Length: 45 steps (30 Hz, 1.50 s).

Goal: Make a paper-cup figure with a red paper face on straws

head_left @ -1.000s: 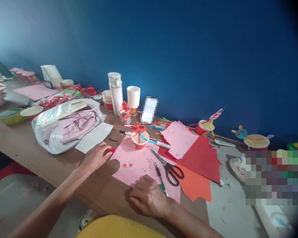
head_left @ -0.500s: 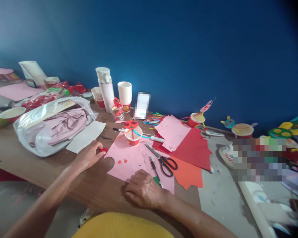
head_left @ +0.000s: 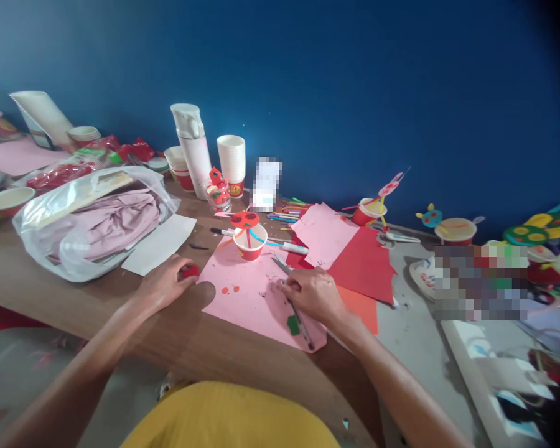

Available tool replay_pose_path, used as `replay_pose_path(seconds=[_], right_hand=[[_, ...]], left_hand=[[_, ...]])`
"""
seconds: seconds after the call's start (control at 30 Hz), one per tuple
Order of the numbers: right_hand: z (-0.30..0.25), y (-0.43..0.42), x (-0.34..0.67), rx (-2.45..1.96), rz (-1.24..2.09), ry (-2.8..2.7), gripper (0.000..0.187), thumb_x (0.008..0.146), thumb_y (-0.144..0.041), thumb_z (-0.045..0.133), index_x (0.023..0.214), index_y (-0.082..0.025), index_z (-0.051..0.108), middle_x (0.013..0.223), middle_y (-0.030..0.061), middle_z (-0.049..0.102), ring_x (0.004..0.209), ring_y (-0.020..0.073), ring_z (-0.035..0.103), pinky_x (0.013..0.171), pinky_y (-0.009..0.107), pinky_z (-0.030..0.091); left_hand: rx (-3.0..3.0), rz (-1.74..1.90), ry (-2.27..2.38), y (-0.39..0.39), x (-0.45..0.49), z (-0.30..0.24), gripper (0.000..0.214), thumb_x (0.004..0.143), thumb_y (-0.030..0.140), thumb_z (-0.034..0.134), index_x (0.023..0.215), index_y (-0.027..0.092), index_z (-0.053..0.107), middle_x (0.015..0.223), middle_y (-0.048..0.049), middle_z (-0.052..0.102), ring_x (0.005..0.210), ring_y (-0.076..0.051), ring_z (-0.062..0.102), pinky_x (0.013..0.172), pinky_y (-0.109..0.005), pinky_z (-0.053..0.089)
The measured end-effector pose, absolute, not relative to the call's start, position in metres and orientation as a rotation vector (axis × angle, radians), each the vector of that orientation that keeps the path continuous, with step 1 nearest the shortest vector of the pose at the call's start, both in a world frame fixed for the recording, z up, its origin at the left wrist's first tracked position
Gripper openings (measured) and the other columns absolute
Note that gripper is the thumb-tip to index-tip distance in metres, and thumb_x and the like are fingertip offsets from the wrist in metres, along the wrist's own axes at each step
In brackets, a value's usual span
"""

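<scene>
My left hand (head_left: 164,281) rests at the table edge, closed on a small red paper piece (head_left: 190,272) between thumb and fingers. My right hand (head_left: 318,297) is over the pink paper (head_left: 242,314), fingers curled and pinching the upper end of a pen (head_left: 301,325). It covers the handles of the scissors (head_left: 280,265), whose blades show beyond the fingers. A green paper scrap (head_left: 293,325) lies beside the pen. Ahead stands a paper cup (head_left: 250,252) with a red round face (head_left: 245,219) and coloured strips. Two orange dots (head_left: 230,290) lie on the pink paper.
A plastic bag (head_left: 93,224) with pink cloth and a white sheet (head_left: 159,244) lie left. A thermos (head_left: 193,149), stacked cups (head_left: 231,165) and a phone (head_left: 267,183) stand at the back. Red paper (head_left: 366,264), orange paper (head_left: 359,308) and decorated cups (head_left: 455,231) are right.
My right hand has moved up and rightward from the pink paper's lower edge, over the scissors' handles, and has taken hold of the pen. The left hand keeps the red paper piece.
</scene>
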State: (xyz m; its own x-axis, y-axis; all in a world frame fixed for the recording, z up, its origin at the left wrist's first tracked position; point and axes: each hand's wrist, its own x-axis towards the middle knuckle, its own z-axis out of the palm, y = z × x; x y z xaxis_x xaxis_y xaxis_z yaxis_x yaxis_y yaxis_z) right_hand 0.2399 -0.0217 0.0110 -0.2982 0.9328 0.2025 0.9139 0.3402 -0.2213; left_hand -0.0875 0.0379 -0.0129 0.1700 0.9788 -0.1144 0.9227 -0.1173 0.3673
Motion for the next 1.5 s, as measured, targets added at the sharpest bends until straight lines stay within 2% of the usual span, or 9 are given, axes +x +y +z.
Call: replay_pose_path(seconds=[0.23,0.4,0.53,0.63,0.8,0.9,1.07,1.17,1.5], right_hand=[[0.000,-0.034,0.242,-1.782,0.095,-2.373,0.025,0.082,-0.026,0.050,0.060,-0.017,0.058,0.059,0.0022,0.064,0.056,0.0141,0.054,0.063,0.030,0.026],[0.000,-0.037,0.254,-1.755,0.124,-2.334,0.013,0.082,-0.022,0.050,0.076,-0.018,0.061,0.073,0.0023,0.066,0.069,0.0169,0.057,0.069,0.029,0.031],[0.000,-0.038,0.260,-1.665,0.149,-2.167,0.018,0.087,-0.027,0.046,0.088,-0.017,0.061,0.073,0.0048,0.066,0.070,0.0200,0.056,0.065,0.028,0.035],[-0.003,-0.039,0.261,-1.570,0.184,-2.094,0.020,0.090,-0.025,0.042,0.095,-0.018,0.059,0.083,0.0058,0.067,0.073,0.0191,0.058,0.065,0.027,0.038],[-0.009,-0.045,0.266,-1.620,0.272,-2.123,0.013,0.082,-0.026,0.055,0.092,-0.021,0.061,0.075,0.0024,0.066,0.066,0.0174,0.060,0.056,0.024,0.038],[-0.007,-0.050,0.269,-1.611,0.395,-2.220,0.025,0.075,-0.014,0.057,0.097,-0.023,0.062,0.085,0.0031,0.068,0.073,0.0176,0.063,0.060,0.024,0.042],[-0.003,-0.059,0.267,-1.641,0.500,-2.392,0.036,0.071,-0.013,0.060,0.105,-0.026,0.060,0.092,0.0041,0.065,0.081,0.0184,0.062,0.067,0.024,0.045],[-0.004,-0.063,0.265,-1.650,0.506,-2.464,0.041,0.069,-0.009,0.060,0.107,-0.026,0.058,0.096,0.0045,0.063,0.087,0.0193,0.061,0.070,0.025,0.045],[-0.004,-0.060,0.258,-1.729,0.520,-2.506,0.031,0.066,0.000,0.052,0.087,-0.021,0.059,0.090,0.0054,0.064,0.085,0.0212,0.061,0.068,0.029,0.046]], left_hand=[[2.088,0.179,1.800,0.038,-0.094,-0.021,0.028,0.074,0.040,0.050,0.092,0.020,0.057,0.093,-0.0055,0.061,0.081,-0.021,0.059,0.071,-0.030,0.044],[1.989,0.198,1.853,0.034,-0.090,-0.017,0.029,0.072,0.040,0.051,0.093,0.021,0.054,0.090,-0.0046,0.063,0.081,-0.021,0.060,0.070,-0.029,0.044],[1.948,0.154,1.866,0.032,-0.084,-0.008,0.028,0.071,0.038,0.051,0.093,0.021,0.052,0.083,-0.0031,0.064,0.075,-0.021,0.061,0.066,-0.028,0.043],[1.933,0.212,1.818,0.032,-0.085,-0.003,0.025,0.073,0.037,0.049,0.092,0.022,0.053,0.081,-0.0017,0.064,0.074,-0.020,0.061,0.065,-0.027,0.043],[1.877,0.413,1.696,0.023,-0.074,0.014,0.027,0.075,0.042,0.048,0.091,0.023,0.060,0.079,-0.0007,0.066,0.073,-0.018,0.061,0.063,-0.024,0.044],[1.827,0.415,1.466,0.014,-0.050,0.032,0.027,0.079,0.041,0.047,0.087,0.021,0.062,0.078,-0.0001,0.066,0.068,-0.015,0.059,0.060,-0.022,0.044],[1.839,0.344,1.149,0.019,0.000,0.046,0.024,0.082,0.032,0.044,0.079,0.017,0.061,0.069,0.0009,0.060,0.061,-0.011,0.052,0.056,-0.020,0.041],[1.820,0.357,1.058,0.030,0.020,0.040,0.022,0.081,0.028,0.043,0.085,0.015,0.061,0.068,0.0003,0.058,0.062,-0.011,0.053,0.058,-0.022,0.043],[1.378,0.348,0.986,0.035,0.034,0.006,0.023,0.075,0.020,0.050,0.097,0.014,0.055,0.073,-0.0019,0.062,0.058,-0.011,0.055,0.055,-0.024,0.044]])
